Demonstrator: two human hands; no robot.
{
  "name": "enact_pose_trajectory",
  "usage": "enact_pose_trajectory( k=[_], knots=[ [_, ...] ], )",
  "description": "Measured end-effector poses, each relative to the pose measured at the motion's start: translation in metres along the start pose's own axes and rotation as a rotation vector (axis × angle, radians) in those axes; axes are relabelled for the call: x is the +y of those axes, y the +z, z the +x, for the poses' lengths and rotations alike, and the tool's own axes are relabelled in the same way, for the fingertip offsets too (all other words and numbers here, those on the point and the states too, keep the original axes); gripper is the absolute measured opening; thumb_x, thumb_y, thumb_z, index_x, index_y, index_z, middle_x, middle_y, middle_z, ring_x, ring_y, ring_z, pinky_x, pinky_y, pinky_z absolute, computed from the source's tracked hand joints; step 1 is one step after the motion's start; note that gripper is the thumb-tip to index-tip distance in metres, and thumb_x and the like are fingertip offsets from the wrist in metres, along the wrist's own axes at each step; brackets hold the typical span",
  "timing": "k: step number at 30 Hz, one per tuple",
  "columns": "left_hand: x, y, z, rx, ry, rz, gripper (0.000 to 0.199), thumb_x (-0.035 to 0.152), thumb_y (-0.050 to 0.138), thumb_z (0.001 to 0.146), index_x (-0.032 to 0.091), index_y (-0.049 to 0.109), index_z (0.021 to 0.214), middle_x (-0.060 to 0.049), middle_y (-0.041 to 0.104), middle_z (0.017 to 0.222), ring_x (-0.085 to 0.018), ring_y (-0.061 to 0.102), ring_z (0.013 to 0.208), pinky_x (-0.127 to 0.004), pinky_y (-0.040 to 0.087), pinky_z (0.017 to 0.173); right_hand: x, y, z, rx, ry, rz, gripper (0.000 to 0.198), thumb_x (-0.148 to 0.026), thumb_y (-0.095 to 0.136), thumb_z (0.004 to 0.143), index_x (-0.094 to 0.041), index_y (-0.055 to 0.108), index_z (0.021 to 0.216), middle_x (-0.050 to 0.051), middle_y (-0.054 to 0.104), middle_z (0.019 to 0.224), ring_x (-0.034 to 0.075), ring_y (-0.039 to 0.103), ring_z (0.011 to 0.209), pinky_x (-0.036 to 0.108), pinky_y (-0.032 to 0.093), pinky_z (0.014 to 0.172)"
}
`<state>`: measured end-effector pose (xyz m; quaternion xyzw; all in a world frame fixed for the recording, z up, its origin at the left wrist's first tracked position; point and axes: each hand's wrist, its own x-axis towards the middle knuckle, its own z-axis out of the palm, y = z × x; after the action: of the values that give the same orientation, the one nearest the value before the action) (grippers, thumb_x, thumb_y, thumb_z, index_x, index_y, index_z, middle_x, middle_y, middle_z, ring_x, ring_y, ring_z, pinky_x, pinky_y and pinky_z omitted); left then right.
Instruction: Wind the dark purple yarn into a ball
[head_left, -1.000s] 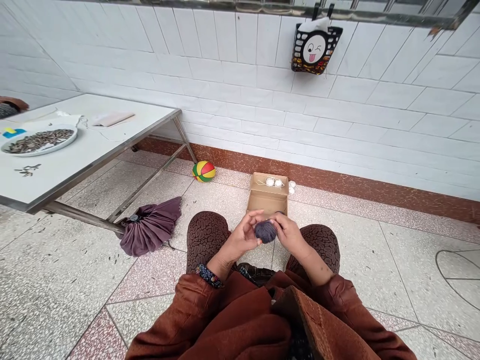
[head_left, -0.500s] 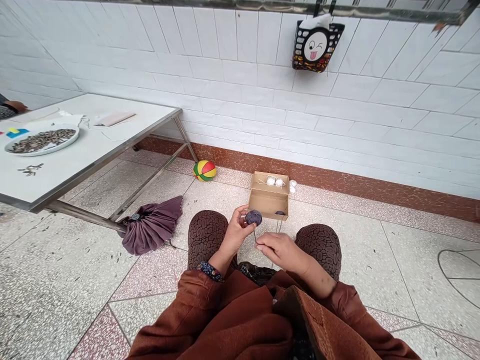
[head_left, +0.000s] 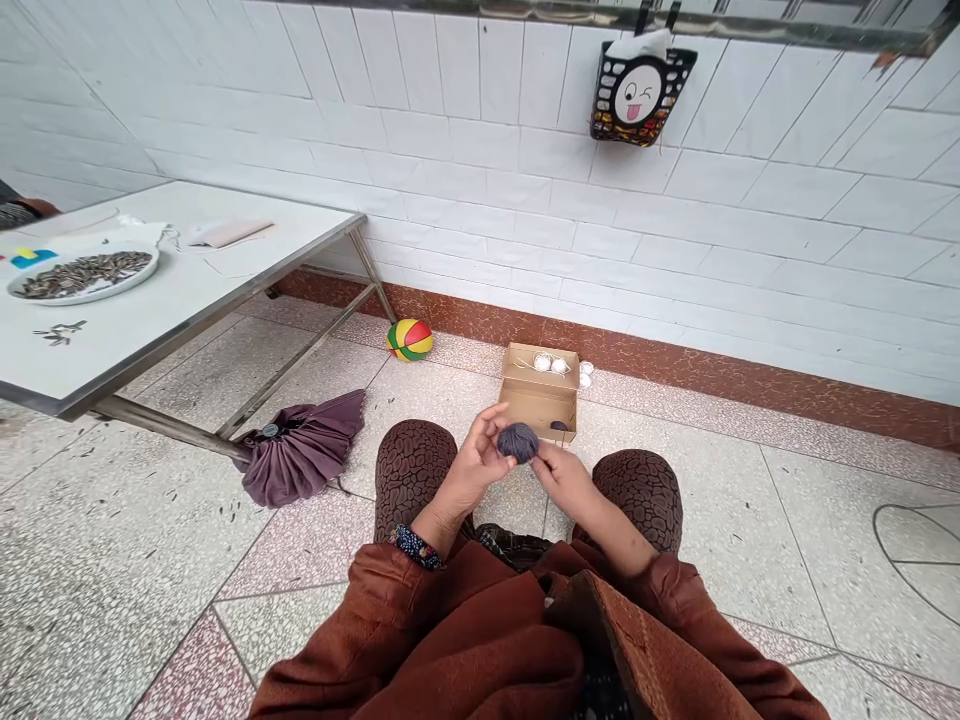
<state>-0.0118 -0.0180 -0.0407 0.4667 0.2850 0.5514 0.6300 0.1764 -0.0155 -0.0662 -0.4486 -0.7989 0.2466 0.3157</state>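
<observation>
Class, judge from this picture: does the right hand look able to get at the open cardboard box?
Probably yes: the cardboard box stands open just beyond the right hand, with nothing bulky seen between. That hand may first have to leave the yarn ball, which the left hand holds.

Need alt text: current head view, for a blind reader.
A person's left hand holds a round dark purple-grey yarn ball between the knees, the right hand at its edge. Beyond, an open brown cardboard box on the speckled floor holds two white string balls; at left stands a white-topped metal-framed table.
</observation>
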Motion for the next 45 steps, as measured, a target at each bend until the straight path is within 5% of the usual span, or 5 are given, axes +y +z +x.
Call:
enact_pose_trajectory(
  k=[8,19,26,35,45],
  knots=[
    [-0.018,-0.013,0.007,0.227,-0.068,0.261,0.068,0.021,0.077,0.072,0.025,0.048,0.134,-0.002,0.056,0.108,-0.016,0.057,0.097,-0.031,0.046,0.086,-0.032,-0.004,-0.017,-0.222,-0.329,-0.083,0.026,-0.031,0.045,0.107,-0.021,0.062,0.091,0.004,0.065,0.082,0.018,0.061,0.077,0.029,0.049,0.072],
    [-0.006,0.001,-0.006,-0.291,-0.069,0.137,0.076,0.026,0.082,0.072,0.028,0.049,0.141,-0.005,0.056,0.111,-0.02,0.056,0.105,-0.035,0.045,0.095,-0.017,-0.048,0.017,0.155,-0.128,0.011,0.028,-0.035,0.044,0.107,-0.022,0.066,0.094,0.006,0.067,0.085,0.02,0.064,0.08,0.03,0.05,0.075],
    [-0.001,0.002,-0.003,0.031,-0.026,-0.134,0.075,0.035,0.084,0.07,0.027,0.054,0.139,-0.005,0.057,0.113,-0.02,0.056,0.104,-0.034,0.042,0.096,0.0,0.0,-0.005,0.043,-0.007,0.008,0.024,-0.028,0.039,0.106,-0.021,0.06,0.096,0.005,0.068,0.086,0.02,0.066,0.079,0.029,0.049,0.072],
    [-0.02,-0.009,0.003,0.229,-0.013,0.169,0.069,0.02,0.076,0.073,0.028,0.048,0.136,-0.002,0.054,0.112,-0.016,0.059,0.099,-0.031,0.045,0.091,-0.024,0.0,-0.02,-0.18,-0.331,-0.056,0.026,-0.03,0.042,0.107,-0.021,0.062,0.093,0.004,0.064,0.081,0.019,0.062,0.077,0.029,0.049,0.071],
    [-0.02,0.0,-0.006,-0.32,-0.065,0.165,0.077,0.023,0.079,0.074,0.029,0.045,0.143,-0.004,0.054,0.112,-0.019,0.055,0.105,-0.034,0.044,0.096,-0.015,-0.043,0.002,0.17,-0.222,-0.04,0.029,-0.032,0.042,0.108,-0.021,0.066,0.097,0.006,0.065,0.084,0.019,0.062,0.079,0.029,0.048,0.072]
  ],
)
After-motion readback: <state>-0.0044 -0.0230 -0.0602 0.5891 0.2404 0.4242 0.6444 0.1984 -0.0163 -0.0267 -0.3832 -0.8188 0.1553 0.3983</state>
